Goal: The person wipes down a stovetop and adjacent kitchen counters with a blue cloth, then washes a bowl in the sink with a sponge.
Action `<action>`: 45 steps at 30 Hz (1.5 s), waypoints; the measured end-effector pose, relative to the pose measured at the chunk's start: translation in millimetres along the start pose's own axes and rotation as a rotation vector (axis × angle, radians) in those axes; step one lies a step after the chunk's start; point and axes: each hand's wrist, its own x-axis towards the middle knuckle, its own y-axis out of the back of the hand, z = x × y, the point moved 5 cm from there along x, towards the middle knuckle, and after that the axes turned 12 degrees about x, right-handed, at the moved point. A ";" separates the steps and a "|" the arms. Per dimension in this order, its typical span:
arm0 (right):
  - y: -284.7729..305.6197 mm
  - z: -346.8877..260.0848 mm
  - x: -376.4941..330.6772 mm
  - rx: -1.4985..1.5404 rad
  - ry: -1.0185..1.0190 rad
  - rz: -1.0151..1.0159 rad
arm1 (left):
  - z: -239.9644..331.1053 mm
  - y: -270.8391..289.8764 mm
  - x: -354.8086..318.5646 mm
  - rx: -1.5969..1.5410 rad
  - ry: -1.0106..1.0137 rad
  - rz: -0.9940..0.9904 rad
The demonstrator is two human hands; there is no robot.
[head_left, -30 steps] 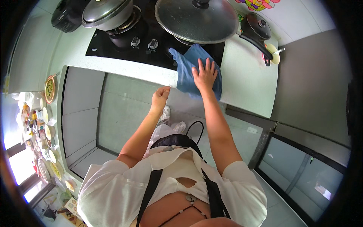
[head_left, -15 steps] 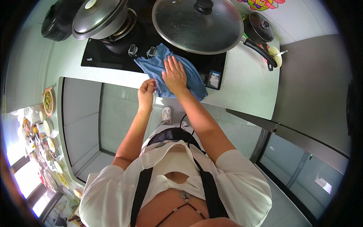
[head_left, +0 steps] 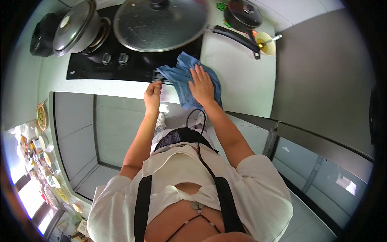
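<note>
A crumpled blue cloth (head_left: 183, 82) lies across the cooktop's front right corner and the pale countertop beside it, its lower end hanging at the counter's front edge. On it my right hand (head_left: 202, 85) rests flat, palm down, with the fingers stretched forward. My left hand (head_left: 152, 96) is just left of the cloth at the counter's front edge, fingers curled in; I see nothing in it. The black glass cooktop (head_left: 90, 71) has two control knobs (head_left: 123, 59) left of the cloth. Part of a panel at its front right corner shows beside the cloth.
Behind the cloth stands a wide pan with a glass lid (head_left: 161, 30), its black handle (head_left: 236, 37) reaching right over the counter. A lidded pot (head_left: 76, 30) occupies the left burner. A small dark pot (head_left: 243, 15) and a yellow bowl with a spoon (head_left: 268, 45) stand back right.
My right hand has slid the cloth rightward, off the area by the knobs and onto the countertop. My left hand was at the cloth's edge and is now apart from it. The view has shifted.
</note>
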 end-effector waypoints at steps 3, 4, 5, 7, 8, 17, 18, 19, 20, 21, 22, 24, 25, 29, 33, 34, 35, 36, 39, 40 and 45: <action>20.7 28.3 -22.5 0.007 0.049 -0.008 | -0.2 -43.9 -13.8 -0.022 -0.012 0.005; 28.4 39.1 -28.2 0.010 0.049 -0.008 | 1.4 -57.8 -18.9 -0.035 -0.010 0.004; 35.3 50.3 -33.5 0.012 0.050 -0.008 | 2.8 -72.1 -22.7 -0.039 -0.020 -0.011; 51.4 72.9 -36.7 0.012 0.044 0.015 | 4.3 -95.7 -27.7 -0.025 -0.037 -0.015; 60.0 84.5 -37.8 0.010 0.031 0.032 | 4.7 -105.6 -29.8 -0.018 -0.045 -0.017; 115.7 215.1 -53.3 -0.148 -0.143 0.184 | 0.2 -155.4 -54.0 -0.024 -0.061 -0.052; 120.4 229.2 -54.5 -0.179 -0.168 0.208 | 2.6 -154.5 -57.9 -0.022 -0.059 -0.042; 127.4 243.9 -54.3 -0.217 -0.230 0.203 | 4.8 -150.8 -61.2 -0.019 -0.057 -0.028; 134.6 258.2 -54.4 -0.256 -0.292 0.199 | 7.0 -145.3 -63.1 -0.024 -0.063 -0.008; 142.3 270.9 -57.4 -0.274 -0.336 0.256 | 8.5 -138.4 -65.5 -0.029 -0.066 0.014; 144.9 278.0 -61.4 -0.292 -0.382 0.307 | 6.8 -131.9 -69.7 -0.035 -0.063 0.037; 137.1 274.5 -63.6 -0.312 -0.433 0.379 | 2.4 -119.3 -76.1 -0.044 -0.036 0.080; 134.4 268.8 -64.1 -0.323 -0.456 0.418 | 1.1 -112.8 -78.4 -0.051 -0.025 0.101; 102.5 210.1 -71.6 -0.247 -0.279 0.190 | -17.4 -92.2 -84.1 -0.067 0.010 0.119; 69.3 131.4 -47.7 -0.084 0.015 0.060 | -26.3 -80.3 -80.8 -0.057 0.049 0.108; 63.3 121.6 -35.9 -0.025 0.097 0.095 | -26.7 -77.1 -79.6 -0.056 0.053 0.104; 55.9 122.7 -17.1 0.043 0.085 0.141 | -26.9 -73.5 -78.1 -0.056 0.058 0.101; 53.4 127.6 7.2 0.258 -0.083 0.202 | -26.1 -69.5 -74.5 -0.055 0.059 0.100; 35.7 141.2 70.5 0.898 -0.442 0.369 | -18.8 -52.1 -68.2 -0.041 0.057 0.118; 28.9 146.1 89.7 1.108 -0.452 0.431 | -16.6 -46.9 -66.4 -0.034 0.060 0.120; -15.4 111.4 149.7 0.297 0.155 0.200 | -20.9 -24.7 -59.3 -0.083 0.086 0.128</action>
